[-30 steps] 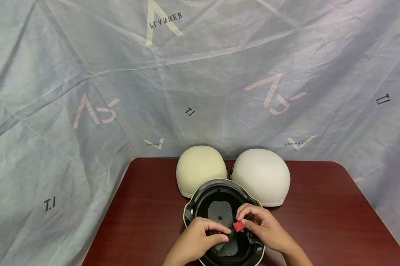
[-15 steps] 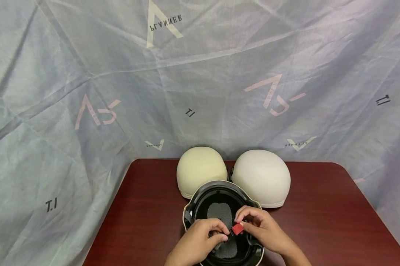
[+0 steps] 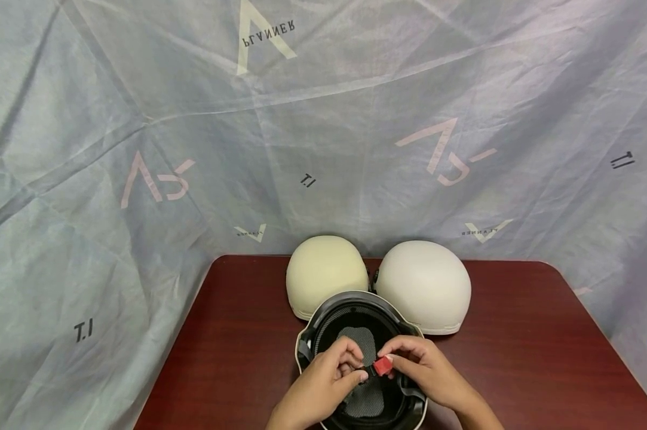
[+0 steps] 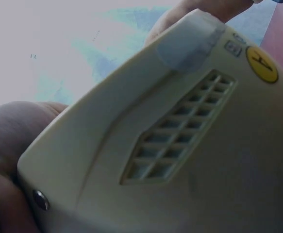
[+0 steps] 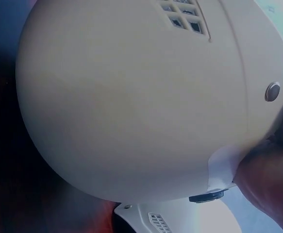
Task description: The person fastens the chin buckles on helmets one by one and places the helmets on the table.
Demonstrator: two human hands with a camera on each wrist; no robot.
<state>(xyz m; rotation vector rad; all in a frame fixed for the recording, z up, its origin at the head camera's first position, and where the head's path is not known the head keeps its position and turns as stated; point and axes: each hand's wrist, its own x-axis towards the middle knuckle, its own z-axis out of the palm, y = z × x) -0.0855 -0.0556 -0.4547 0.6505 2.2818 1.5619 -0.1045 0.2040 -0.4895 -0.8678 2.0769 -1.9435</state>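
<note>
An upturned cream helmet with a black lining sits at the front of the table, its opening facing up. Over that opening my right hand pinches a red buckle piece between thumb and fingers. From the other side, my left hand pinches a small black strap end, which meets the red piece. Both wrist views are mostly filled by the helmet's outer shell, with a vent grille on its side. My right hand's edge shows behind the shell in the right wrist view.
Two more helmets stand dome up behind the upturned one, a pale yellow helmet and a white helmet. They sit close to the upturned rim. A grey printed cloth hangs behind the dark red table.
The red buckle piece has shifted slightly left and the gap to the black strap end has closed. My left fingers have lifted and curled more. The helmets have stayed in place.
</note>
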